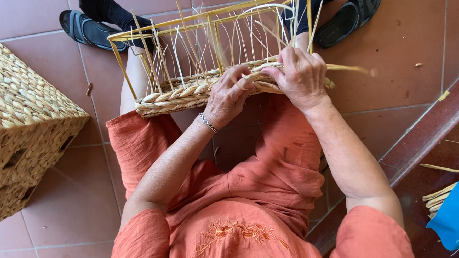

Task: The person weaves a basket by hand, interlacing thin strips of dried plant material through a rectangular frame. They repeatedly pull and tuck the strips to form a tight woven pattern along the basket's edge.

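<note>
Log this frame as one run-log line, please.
left hand: grips woven braid | right hand: pinches straw strand on braid | basket frame: on lap, partly woven | finished woven baskets: stacked at left

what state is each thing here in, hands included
basket frame: unfinished, only bottom rows woven, resting on the lap
braided strand: loose end sticking out right
left hand: pinching the braid
right hand: grip closed on braid
finished baskets: fully woven, stacked on floor

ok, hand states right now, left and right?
Left hand: closed, pinching the braided straw rim of the half-woven basket.
Right hand: closed around a straw strand at the rim.
</note>
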